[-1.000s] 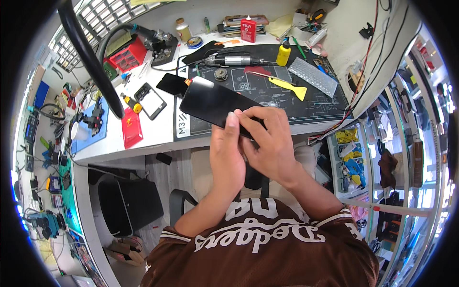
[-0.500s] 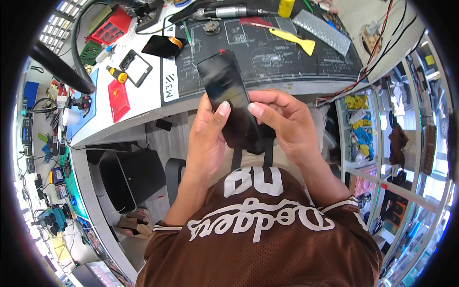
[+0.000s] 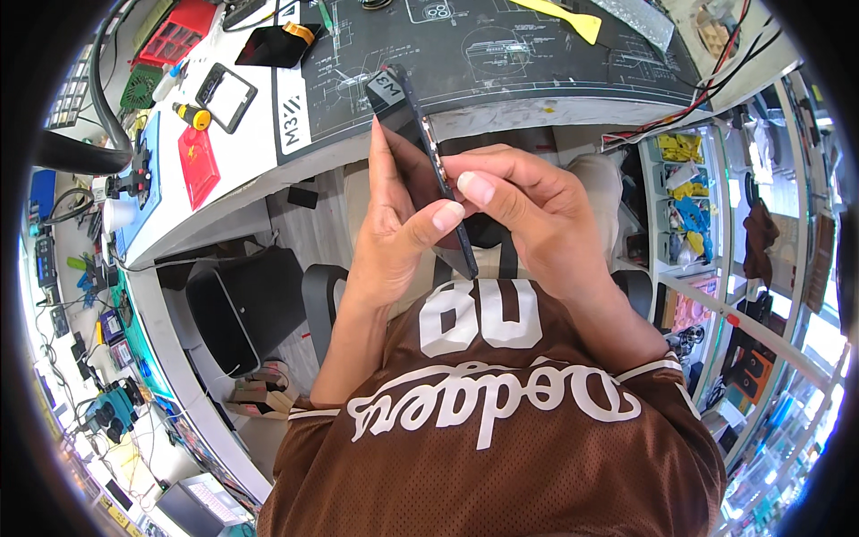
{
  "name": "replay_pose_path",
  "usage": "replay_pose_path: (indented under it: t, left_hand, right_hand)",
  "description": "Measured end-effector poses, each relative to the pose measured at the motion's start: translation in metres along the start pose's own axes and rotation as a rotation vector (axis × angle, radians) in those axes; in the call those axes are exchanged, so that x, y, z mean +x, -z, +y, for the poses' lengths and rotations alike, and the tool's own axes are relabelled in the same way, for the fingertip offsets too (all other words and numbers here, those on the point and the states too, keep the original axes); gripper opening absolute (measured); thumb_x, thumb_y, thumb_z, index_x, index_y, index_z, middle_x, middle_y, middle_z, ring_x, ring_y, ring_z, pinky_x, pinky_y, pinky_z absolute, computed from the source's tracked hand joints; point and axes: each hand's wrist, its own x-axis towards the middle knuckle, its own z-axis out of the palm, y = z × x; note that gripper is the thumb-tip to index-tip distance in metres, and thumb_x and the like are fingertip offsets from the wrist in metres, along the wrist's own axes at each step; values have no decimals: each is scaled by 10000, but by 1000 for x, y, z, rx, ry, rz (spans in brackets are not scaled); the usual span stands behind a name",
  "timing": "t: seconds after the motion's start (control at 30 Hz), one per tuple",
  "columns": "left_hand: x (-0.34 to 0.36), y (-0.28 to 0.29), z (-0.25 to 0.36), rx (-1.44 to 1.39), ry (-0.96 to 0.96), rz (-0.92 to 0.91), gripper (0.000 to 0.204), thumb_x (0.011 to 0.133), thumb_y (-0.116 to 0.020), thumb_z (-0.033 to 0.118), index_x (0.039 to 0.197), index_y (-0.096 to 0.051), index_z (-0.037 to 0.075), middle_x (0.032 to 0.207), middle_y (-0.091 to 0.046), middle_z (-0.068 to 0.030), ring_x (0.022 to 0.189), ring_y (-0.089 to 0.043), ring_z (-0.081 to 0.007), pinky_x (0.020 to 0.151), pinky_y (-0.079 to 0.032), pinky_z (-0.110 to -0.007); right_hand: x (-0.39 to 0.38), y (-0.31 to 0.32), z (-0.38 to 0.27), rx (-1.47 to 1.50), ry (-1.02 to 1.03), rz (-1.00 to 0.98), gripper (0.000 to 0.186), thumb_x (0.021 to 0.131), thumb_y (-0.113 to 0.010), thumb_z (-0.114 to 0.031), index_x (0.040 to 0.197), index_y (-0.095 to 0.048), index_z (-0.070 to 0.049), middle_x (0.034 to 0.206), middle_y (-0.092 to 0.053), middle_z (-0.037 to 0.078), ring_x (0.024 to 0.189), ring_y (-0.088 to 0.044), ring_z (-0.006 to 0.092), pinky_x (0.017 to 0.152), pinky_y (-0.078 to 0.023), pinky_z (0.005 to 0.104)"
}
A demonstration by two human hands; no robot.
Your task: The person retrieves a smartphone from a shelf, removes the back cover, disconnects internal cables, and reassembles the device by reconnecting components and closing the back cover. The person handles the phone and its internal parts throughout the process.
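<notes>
A black smartphone (image 3: 405,125) is in both hands, held above my lap and in front of the desk's edge. It is tilted up on its side, so its long right edge faces me, and small coppery, shiny bits show along that edge. My left hand (image 3: 389,242) is closed around the phone, fingers along its left face and thumb near the lower part of the edge. My right hand (image 3: 541,215) pinches at the middle of the right edge with thumb and forefinger. Whether a small piece lies between those fingertips is hidden.
Beyond the phone, a black printed work mat (image 3: 501,85) covers the desk, with a yellow spreader (image 3: 573,20) on it. Left of it lie an empty phone frame (image 3: 225,97), a yellow-and-black tool (image 3: 191,116) and a red packet (image 3: 198,167). Loose red and black wires (image 3: 716,94) hang at right.
The phone has turned from showing its screen to showing its right edge. My left thumb has slid down and right toward that edge. The view has shifted, moving the desk items up and left.
</notes>
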Motion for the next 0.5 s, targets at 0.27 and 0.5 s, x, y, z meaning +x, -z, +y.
replay_pose_path:
  t: [0.27, 0.5]
  left_hand:
    - [-2, -13, 14, -31, -42, -69, 1278, 816, -830, 190, 1652, 126, 55, 1387, -465, -155, 1263, -514, -217, 1087, -408, -349]
    - [2, -9, 13, -42, -82, -103, 1284, 823, -837, 165, 1650, 140, 61, 1473, -407, -155, 1243, -532, -217, 1064, -437, -348]
  right_hand:
    - [-2, -2, 1, 61, 70, 35, 171, 1010, -685, -85, 1131, -720, 31, 1003, -719, 56, 874, -645, 99, 796, -527, 253]
    - [-2, -5, -1, 68, 131, 28, 147, 1001, -694, -64, 1111, -718, 30, 1031, -725, 64, 917, -663, 102, 837, -534, 257]
